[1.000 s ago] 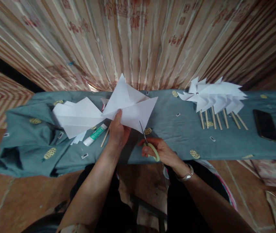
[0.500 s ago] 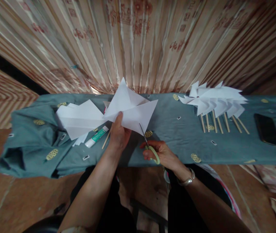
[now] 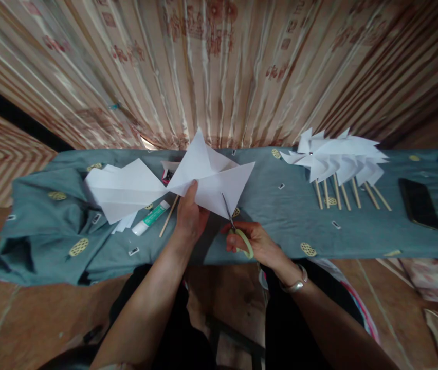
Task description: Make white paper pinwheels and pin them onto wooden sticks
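Standing here, I see a person sitting at a narrow table covered with a green cloth [image 3: 273,226], close before a striped curtain [image 3: 203,77]. The left hand [image 3: 192,218] is closed on a folded white paper [image 3: 222,185], with the thumb flat on top and the other fingers mostly hidden under it. The paper is held over the middle of the table, with one point toward the curtain and another toward the right. The right hand [image 3: 255,239] is curled around the green handles of the scissors [image 3: 248,246], and a thin blade lies over the lower corner of the paper; I cannot tell how wide the blades are opened. Compared with one second ago, the paper and the left hand have moved slightly to the right and nearer to the person, while the right hand has stayed almost in its place. Because of this, more can be seen of a small red and dark object [image 3: 167,176] and of the loose wooden stick [image 3: 168,217] beside the left hand. The other things lie as before: the stacked sheets [image 3: 126,190] and the glue tube [image 3: 151,218] on the left, the row of overlapping pinwheels [image 3: 342,149] with their wooden handles on the right, and beyond them the black phone [image 3: 419,203].
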`<action>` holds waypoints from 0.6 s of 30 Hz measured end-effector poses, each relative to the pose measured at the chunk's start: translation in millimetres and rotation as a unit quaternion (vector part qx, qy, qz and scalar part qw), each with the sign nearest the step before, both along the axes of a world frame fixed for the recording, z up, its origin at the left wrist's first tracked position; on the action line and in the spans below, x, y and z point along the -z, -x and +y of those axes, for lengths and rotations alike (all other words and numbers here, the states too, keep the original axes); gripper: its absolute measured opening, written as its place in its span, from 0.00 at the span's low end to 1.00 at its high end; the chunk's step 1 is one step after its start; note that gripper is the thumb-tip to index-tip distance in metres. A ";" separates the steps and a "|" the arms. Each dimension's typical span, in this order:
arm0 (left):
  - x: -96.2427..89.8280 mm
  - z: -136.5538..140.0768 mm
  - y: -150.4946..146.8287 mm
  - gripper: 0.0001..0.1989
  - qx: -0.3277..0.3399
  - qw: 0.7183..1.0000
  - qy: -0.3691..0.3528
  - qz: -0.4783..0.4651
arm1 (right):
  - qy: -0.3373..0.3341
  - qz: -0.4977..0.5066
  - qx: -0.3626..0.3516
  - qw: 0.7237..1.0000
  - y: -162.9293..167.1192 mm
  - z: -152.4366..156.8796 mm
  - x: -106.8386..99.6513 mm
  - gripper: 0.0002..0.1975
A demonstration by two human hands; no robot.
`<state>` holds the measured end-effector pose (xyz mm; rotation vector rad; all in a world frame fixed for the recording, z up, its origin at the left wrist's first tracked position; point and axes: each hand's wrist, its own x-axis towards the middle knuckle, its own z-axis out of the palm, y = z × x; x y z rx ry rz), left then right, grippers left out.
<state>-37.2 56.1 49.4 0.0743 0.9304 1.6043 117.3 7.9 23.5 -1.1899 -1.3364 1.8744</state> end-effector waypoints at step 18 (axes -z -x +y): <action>-0.6 -1.1 -1.7 0.09 0.002 1.000 -0.007 0.019 | 0.052 0.009 0.025 0.998 2.6 3.1 -0.8 0.26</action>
